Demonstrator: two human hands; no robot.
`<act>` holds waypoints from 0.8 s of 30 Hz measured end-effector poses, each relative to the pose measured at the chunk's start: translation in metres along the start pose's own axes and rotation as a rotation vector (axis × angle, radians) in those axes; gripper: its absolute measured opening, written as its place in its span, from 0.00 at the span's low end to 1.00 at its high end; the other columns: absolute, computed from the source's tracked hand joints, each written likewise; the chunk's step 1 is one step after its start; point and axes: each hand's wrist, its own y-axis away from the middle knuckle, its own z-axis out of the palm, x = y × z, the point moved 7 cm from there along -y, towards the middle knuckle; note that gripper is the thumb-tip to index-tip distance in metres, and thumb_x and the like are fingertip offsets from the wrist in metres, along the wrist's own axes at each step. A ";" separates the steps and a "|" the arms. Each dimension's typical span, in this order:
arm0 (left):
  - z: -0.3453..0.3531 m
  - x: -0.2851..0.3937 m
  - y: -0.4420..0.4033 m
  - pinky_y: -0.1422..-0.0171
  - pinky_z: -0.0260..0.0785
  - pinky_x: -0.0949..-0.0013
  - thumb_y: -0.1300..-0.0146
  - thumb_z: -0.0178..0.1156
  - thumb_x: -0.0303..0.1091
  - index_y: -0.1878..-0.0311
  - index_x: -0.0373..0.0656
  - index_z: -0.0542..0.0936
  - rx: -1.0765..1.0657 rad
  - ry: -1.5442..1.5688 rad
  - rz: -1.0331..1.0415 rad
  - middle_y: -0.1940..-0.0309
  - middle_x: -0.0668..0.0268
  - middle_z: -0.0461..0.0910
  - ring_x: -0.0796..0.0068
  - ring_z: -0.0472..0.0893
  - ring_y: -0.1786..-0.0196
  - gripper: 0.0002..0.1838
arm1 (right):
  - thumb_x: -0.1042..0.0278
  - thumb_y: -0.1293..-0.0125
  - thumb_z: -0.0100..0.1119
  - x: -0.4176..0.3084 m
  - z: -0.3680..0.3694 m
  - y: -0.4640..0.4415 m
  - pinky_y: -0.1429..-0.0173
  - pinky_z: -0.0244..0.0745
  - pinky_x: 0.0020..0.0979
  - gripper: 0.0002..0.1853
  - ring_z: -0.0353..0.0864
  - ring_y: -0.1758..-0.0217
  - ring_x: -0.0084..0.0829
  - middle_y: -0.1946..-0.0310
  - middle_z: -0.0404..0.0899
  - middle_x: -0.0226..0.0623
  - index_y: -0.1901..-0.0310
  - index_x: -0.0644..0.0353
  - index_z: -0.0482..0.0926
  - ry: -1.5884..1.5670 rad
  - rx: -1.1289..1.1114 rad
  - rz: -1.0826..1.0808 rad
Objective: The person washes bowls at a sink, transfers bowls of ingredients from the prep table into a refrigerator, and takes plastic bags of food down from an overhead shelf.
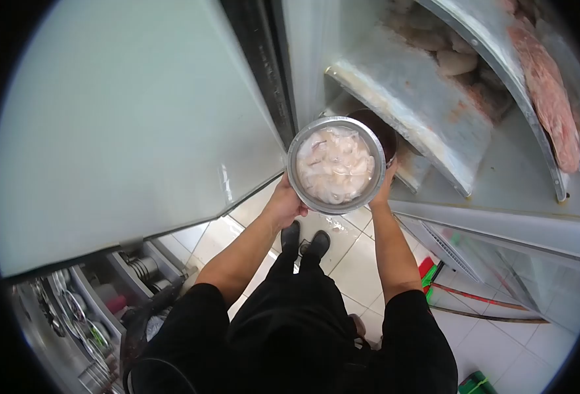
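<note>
A round metal bowl (pixel 292 165) filled with pale, wet-looking pieces of raw meat (pixel 335 165) is held level in front of my body. My left hand (pixel 286 203) grips its lower left side, the thumb near the rim. On the opposite side my right hand (pixel 384 188) clasps the bowl, its fingers mostly hidden behind the wall. Just beyond the bowl's far right rim is a dark, round container (pixel 377 128), partly covered by the bowl. Beside it are the frosty shelves (pixel 413 98) of an opened freezer.
A large freezer door (pixel 119 131) stands ajar on the left. Frozen lumps (pixel 456 62) and a long pink slab of meat (pixel 545 92) lie on the upper shelves. Metal utensils (pixel 73 308) fill trays at lower left. A green and red object (pixel 427 274) is on the tiled floor (pixel 352 262).
</note>
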 end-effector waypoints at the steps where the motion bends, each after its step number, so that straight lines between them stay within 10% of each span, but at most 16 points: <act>1: 0.002 0.006 0.002 0.83 0.62 0.76 0.28 0.48 0.31 0.37 0.53 0.64 -0.012 -0.004 -0.008 0.71 0.65 0.79 0.77 0.78 0.80 0.18 | 0.65 0.39 0.61 -0.022 -0.001 0.006 0.24 0.51 0.43 0.30 0.49 0.26 0.60 0.30 0.44 0.65 0.35 0.60 0.67 0.055 -0.038 -0.027; 7: -0.007 0.007 0.009 0.83 0.62 0.76 0.29 0.50 0.29 0.39 0.52 0.67 -0.001 -0.014 -0.049 0.71 0.65 0.78 0.78 0.76 0.80 0.17 | 0.61 0.33 0.59 -0.049 0.010 0.029 0.24 0.51 0.37 0.45 0.56 0.27 0.37 0.30 0.54 0.45 0.25 0.57 0.38 0.345 -0.143 -0.144; 13: -0.011 -0.001 0.005 0.83 0.61 0.75 0.30 0.51 0.30 0.43 0.49 0.70 -0.049 0.033 -0.045 0.72 0.66 0.77 0.79 0.73 0.79 0.13 | 0.68 0.45 0.69 -0.061 -0.005 0.015 0.25 0.54 0.46 0.22 0.53 0.27 0.62 0.30 0.50 0.64 0.49 0.60 0.73 0.220 -0.091 -0.156; 24: 0.024 0.030 0.045 0.85 0.61 0.77 0.27 0.46 0.32 0.39 0.46 0.67 0.041 -0.045 -0.041 0.66 0.62 0.80 0.78 0.77 0.79 0.15 | 0.72 0.59 0.81 -0.100 -0.152 0.052 0.43 0.77 0.40 0.24 0.67 0.34 0.56 0.34 0.57 0.58 0.66 0.57 0.71 0.298 -0.209 -0.173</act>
